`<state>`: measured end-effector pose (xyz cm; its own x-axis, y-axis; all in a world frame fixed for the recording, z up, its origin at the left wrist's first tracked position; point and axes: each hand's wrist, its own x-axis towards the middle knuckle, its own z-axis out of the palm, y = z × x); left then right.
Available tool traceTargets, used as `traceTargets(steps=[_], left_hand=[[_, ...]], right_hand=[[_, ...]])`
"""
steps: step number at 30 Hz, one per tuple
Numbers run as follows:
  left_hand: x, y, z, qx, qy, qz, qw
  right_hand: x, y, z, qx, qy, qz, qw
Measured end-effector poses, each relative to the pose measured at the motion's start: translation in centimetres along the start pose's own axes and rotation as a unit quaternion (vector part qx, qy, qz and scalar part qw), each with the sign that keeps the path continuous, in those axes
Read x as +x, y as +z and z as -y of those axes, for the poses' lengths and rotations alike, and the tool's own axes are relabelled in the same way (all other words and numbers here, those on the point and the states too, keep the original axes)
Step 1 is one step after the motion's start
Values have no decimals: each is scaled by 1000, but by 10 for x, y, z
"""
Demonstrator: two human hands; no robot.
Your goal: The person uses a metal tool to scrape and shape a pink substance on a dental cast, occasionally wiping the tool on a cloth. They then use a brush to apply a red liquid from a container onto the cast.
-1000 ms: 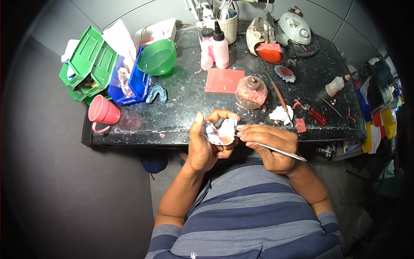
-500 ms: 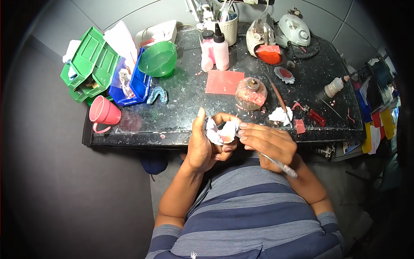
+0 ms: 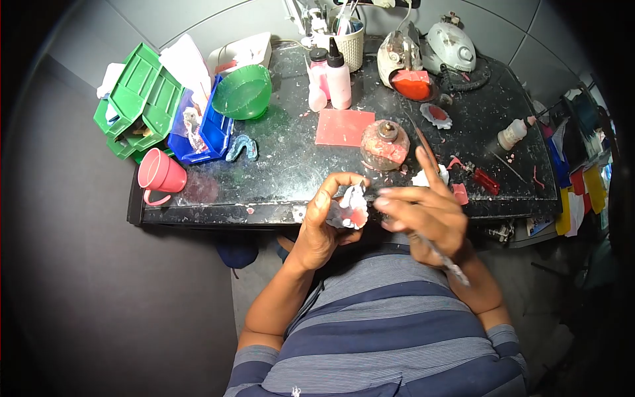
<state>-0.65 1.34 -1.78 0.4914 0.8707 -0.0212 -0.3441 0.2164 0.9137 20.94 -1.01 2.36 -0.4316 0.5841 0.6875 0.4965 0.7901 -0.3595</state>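
In the head view my left hand (image 3: 316,231) is closed around a white plaster dental cast (image 3: 359,204) that has pink wax on it, held just off the bench's front edge. My right hand (image 3: 430,221) grips a slim metal dental hand tool (image 3: 455,270), its handle end sticking out below the palm. Motion smears this hand; the index finger points up, and the tool's working end cannot be made out. The fingertips are a small gap to the right of the cast. Beyond them stands a glass spirit burner (image 3: 385,151) with pink wax on it.
Pink wax sheet (image 3: 344,127) lies behind the hands, with two pink bottles (image 3: 338,86) farther back. Left are a pink mug (image 3: 161,171), a blue impression (image 3: 243,147), a blue bin (image 3: 215,135) and a green bowl (image 3: 248,92). A red-handled tool (image 3: 486,180) lies right.
My left hand has turned the cast, so its pink side faces more to the right. My right hand has drawn slightly right and away from it, lifting the index finger.
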Motion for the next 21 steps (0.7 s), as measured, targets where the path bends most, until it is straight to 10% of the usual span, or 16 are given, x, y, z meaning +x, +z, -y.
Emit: traceTargets(steps=[21], left_hand=[[-3,-4,26,-66,146,48,986]], right_hand=[[-6,26,1,37,18,-76,996]])
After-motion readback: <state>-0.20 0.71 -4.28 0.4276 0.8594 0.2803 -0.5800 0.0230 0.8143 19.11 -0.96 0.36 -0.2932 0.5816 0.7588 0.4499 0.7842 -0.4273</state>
